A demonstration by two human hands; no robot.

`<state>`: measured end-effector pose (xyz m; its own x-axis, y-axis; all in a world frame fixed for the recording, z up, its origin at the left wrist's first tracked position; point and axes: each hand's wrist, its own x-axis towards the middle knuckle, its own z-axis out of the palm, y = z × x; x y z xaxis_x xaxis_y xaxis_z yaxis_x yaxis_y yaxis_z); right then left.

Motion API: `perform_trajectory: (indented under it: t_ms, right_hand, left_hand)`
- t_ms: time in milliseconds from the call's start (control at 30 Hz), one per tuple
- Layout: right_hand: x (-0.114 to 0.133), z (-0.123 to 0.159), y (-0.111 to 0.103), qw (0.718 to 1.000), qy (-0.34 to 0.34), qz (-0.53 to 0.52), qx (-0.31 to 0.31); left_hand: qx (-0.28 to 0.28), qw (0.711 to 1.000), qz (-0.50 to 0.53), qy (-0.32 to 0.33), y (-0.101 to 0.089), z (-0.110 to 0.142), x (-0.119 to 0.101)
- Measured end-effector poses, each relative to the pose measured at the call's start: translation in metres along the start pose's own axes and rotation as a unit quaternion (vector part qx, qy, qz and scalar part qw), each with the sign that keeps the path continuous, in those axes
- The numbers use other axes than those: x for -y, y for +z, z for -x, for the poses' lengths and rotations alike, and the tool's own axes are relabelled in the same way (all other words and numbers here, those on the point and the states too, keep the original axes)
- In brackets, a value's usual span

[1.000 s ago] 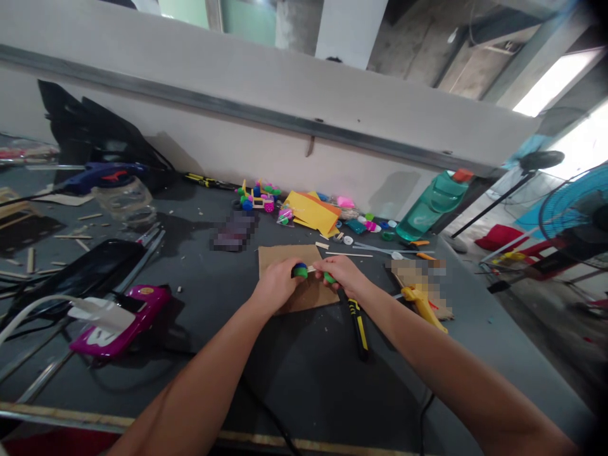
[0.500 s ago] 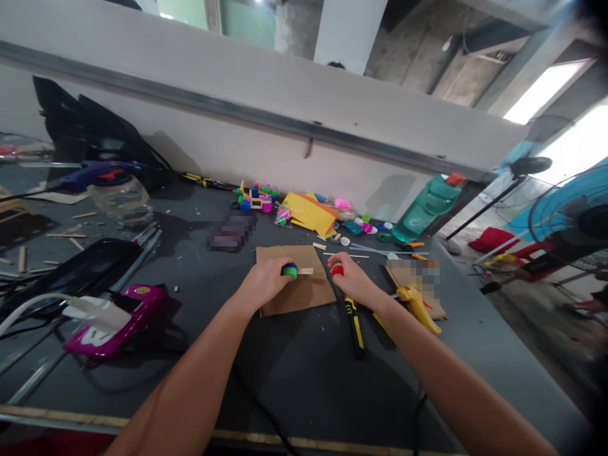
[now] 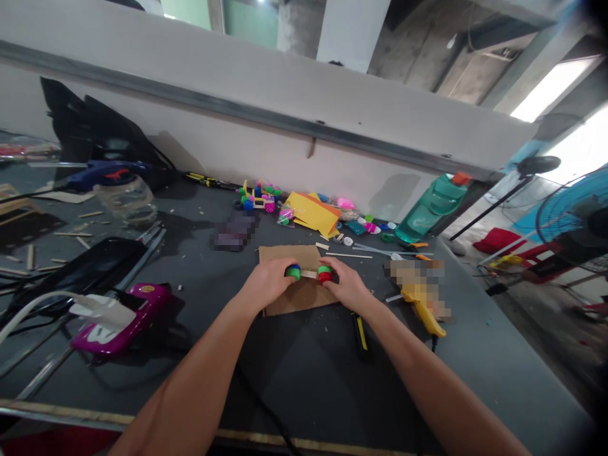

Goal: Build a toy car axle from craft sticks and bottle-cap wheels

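A dark grey worktop strewn with craft scraps carried your work at its middle, with a yellow glue gun toward the right edge and a black-and-yellow handled tool near your right hand. Over a cardboard sheet near the worktop's centre, your left hand and right hand faced each other, fingers curled narrow and closed on a blue-and-green bottle-cap stack and a green-and-red bottle-cap stack. A short wooden stick ran between them, its long axis nearly level, pointing left to right across your view. An uneven squeeze risked twisting the stick or pulling it from a cap; how firmly it sat, you could not tell.
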<state>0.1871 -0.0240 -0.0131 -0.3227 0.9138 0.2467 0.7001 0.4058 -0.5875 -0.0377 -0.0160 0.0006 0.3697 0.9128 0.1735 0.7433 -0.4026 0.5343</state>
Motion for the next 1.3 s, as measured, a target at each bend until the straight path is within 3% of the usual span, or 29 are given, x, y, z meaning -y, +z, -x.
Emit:
perform_trajectory:
  t_ms: [767,1000,1300]
  right_hand:
    - [0.0053,0.0001,0.0048,1.0,-0.01,0.001,0.004]
    - [0.006,0.0008,0.0046,1.0,-0.016,0.008,-0.001]
    - [0.0067,-0.0013,0.0008,0.995,-0.078,0.06,-0.027]
  left_hand:
    - [-0.006,0.999,-0.047,0.021,0.002,0.0018,-0.0006]
    - [-0.025,0.992,-0.095,0.077,-0.0015,0.003,-0.0033]
    - [-0.034,0.99,-0.102,0.094,0.0,0.0029,-0.002]
